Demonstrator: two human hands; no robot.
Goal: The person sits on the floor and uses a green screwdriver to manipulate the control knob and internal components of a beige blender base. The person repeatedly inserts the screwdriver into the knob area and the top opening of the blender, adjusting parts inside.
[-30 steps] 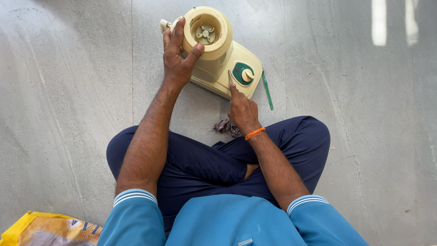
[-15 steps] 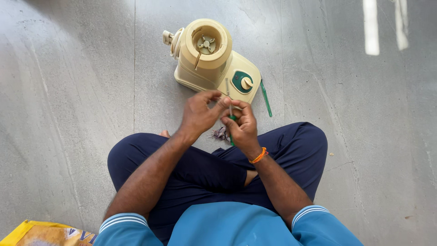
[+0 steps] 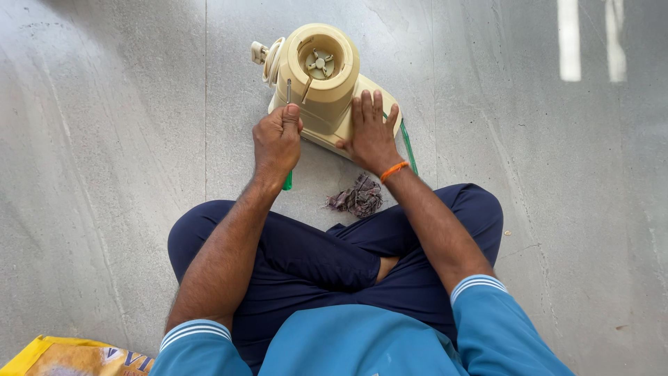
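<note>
On the grey stone floor in front of my crossed legs stands a cream-coloured mixer base (image 3: 327, 97), its round top open so the small metal coupling inside shows. My left hand (image 3: 277, 139) is closed in a fist around a screwdriver (image 3: 288, 94); the green handle pokes out below my fist and the thin metal shaft rises above my knuckles, its tip just beside the left wall of the mixer base. Whether the tip actually touches the casing I cannot tell. My right hand (image 3: 371, 134) lies flat on the lower right part of the base, fingers spread and pointing away from me, the palm pressed against the casing and gripping nothing. An orange band (image 3: 394, 169) sits on that wrist. A white cord (image 3: 268, 59) is wound against the upper left side of the base, with its plug sticking out. A second green tool (image 3: 408, 147) lies on the floor touching the right edge of the base, partly hidden by my right hand. Just beside my right wrist, near my knee, lies a crumpled dark rag (image 3: 357, 196). At the lower left corner a yellow bag (image 3: 62, 356) shows.
</note>
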